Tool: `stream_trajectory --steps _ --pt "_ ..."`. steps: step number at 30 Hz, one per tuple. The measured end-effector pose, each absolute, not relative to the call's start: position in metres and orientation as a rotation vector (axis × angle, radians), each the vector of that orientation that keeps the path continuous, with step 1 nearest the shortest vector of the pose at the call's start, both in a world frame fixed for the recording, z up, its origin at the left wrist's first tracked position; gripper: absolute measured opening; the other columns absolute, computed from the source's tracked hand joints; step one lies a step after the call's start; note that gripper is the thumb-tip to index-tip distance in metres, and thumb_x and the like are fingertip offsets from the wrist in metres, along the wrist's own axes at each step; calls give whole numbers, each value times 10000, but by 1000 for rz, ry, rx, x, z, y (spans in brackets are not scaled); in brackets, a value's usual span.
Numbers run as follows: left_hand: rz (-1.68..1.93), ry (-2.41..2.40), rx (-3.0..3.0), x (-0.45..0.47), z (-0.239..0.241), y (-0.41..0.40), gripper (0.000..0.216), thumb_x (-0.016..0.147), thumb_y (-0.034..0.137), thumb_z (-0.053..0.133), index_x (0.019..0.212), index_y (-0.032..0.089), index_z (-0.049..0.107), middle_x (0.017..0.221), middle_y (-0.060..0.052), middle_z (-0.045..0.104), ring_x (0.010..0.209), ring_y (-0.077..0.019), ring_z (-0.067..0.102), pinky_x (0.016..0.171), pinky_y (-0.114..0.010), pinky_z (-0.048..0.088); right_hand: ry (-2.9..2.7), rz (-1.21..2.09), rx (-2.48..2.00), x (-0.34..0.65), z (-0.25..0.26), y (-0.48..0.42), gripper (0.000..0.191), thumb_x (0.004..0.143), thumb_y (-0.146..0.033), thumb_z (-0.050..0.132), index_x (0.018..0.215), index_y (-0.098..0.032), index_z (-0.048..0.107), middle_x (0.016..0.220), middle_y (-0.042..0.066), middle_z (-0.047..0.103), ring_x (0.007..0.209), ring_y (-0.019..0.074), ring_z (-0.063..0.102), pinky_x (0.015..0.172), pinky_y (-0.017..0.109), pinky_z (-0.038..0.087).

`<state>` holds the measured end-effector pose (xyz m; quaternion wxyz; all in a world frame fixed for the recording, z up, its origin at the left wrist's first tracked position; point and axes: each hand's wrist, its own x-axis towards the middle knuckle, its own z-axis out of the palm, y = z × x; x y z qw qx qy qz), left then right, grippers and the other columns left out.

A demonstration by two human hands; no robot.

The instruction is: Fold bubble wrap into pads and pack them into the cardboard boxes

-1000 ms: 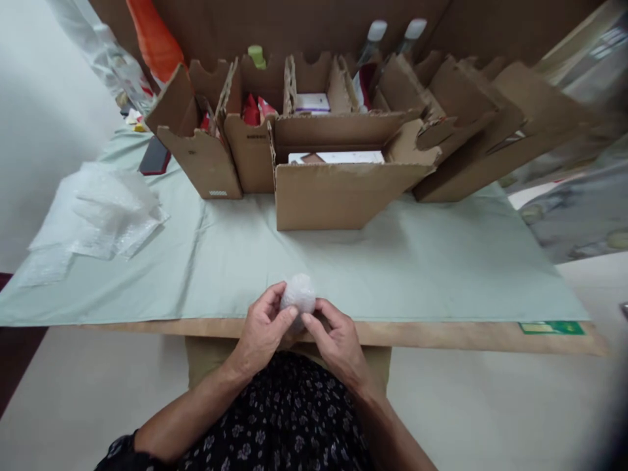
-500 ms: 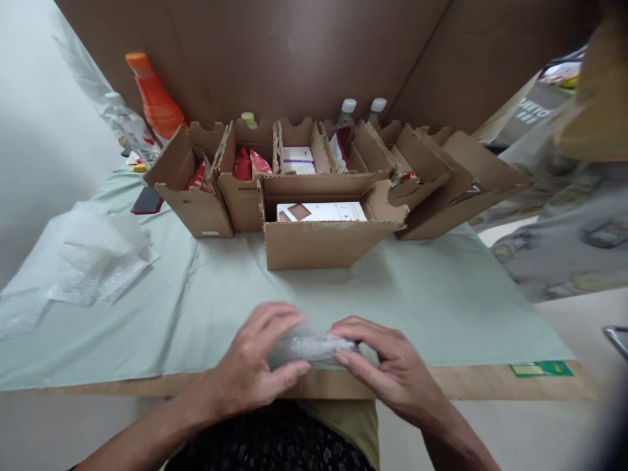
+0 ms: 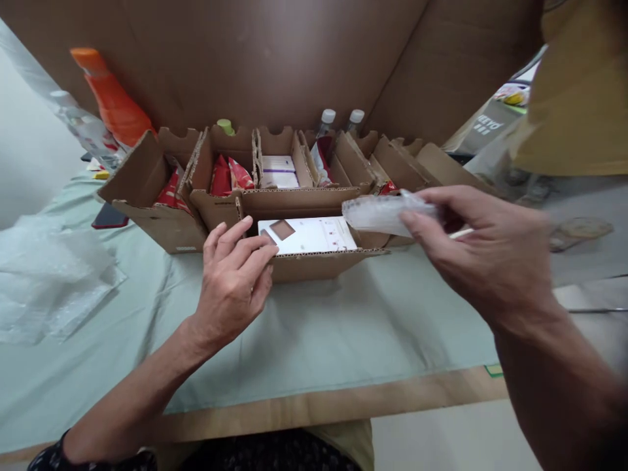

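In my right hand (image 3: 485,252), a small bundle of clear bubble wrap (image 3: 377,214) is pinched between thumb and fingers. It points left over the right end of the front cardboard box (image 3: 314,267); what is inside the wrap I cannot make out. My left hand (image 3: 233,278) is at that box's front left corner, fingers hooked over the rim and thumb on the outer side. Inside the box lies a flat white carton (image 3: 318,235) with a brown square printed on it, close to my left fingertips.
Behind stands a row of open cardboard bins (image 3: 157,222) with red packets (image 3: 230,175) and white cartons (image 3: 279,171). An orange bottle (image 3: 115,98) leans back left. Bubble wrap sheets (image 3: 53,275) lie left, near a dark phone-like object (image 3: 110,217). A person's yellowish clothing (image 3: 579,98) shows at right.
Both hands have parted from in front of me. My right hand has carried the bubble-wrapped bundle forward and right; my left hand has let go of it and moved to the front box.
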<state>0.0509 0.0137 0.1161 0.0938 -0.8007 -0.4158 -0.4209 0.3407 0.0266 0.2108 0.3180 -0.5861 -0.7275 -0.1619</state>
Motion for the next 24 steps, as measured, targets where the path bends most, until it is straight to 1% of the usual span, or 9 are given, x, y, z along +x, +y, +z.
stream_trajectory --steps 3,6,9,11,13,16,18,21,24 --pt "-1231 -1239 -2383 52 116 10 246 923 95 640 1125 225 694 1148 -70 774 1371 -331 579 1186 -601 384 -2080 -707 -1718 327 211 35 279 922 -331 544 1000 -178 764 966 95 800 791 230 703 660 327 413" --pt "-1230 -1238 -2390 53 118 9 243 918 87 644 1115 218 701 1126 -79 772 1326 -332 597 1142 -597 428 -2175 -852 -1972 311 217 38 283 931 -314 500 921 -168 742 916 119 787 762 248 694 603 329 293" --pt "-1253 -1227 -2411 53 117 10 258 914 77 643 1127 212 699 1120 -83 768 1318 -338 588 1109 -586 462 -2275 -615 -2187 303 224 45 289 922 -332 510 994 -195 754 875 95 782 748 241 686 586 310 251" --pt "-1270 -1224 -2425 53 116 10 273 915 75 638 1141 216 699 1122 -83 764 1331 -340 574 1109 -586 464 -2310 -421 -2254 304 227 52 309 907 -347 518 1044 -224 767 872 79 783 751 239 684 595 297 288" --pt "-1289 -1227 -2429 53 115 10 282 914 74 632 1146 219 705 1118 -84 763 1349 -341 558 1117 -590 455 -2286 -329 -2309 308 227 58 331 908 -352 505 1048 -228 778 918 92 790 785 252 693 613 302 330" --pt "-1320 -1240 -2424 55 115 9 280 917 73 614 1133 219 717 1093 -81 767 1353 -337 549 1122 -587 445 -2236 -296 -2329 316 227 60 366 920 -370 480 1041 -203 782 1019 135 796 853 288 701 635 333 353" --pt "-1330 -1254 -2418 57 116 9 273 924 75 600 1126 217 717 1076 -75 769 1343 -328 555 1115 -571 450 -2217 -332 -2283 320 226 60 374 913 -397 485 1038 -200 777 990 147 795 834 298 686 636 347 352" --pt "-1309 -1252 -2421 59 118 11 225 942 83 582 1098 184 709 1046 -85 771 1326 -323 568 1086 -534 470 -2176 -390 -2321 323 225 64 369 899 -410 494 1041 -208 768 912 150 781 739 282 633 609 342 318" --pt "-1241 -1189 -2461 59 122 15 174 960 85 558 1038 154 698 958 -84 769 1261 -316 605 1030 -493 492 -2144 -321 -2353 322 223 68 371 900 -387 491 1062 -183 755 911 165 765 704 259 589 600 338 292"
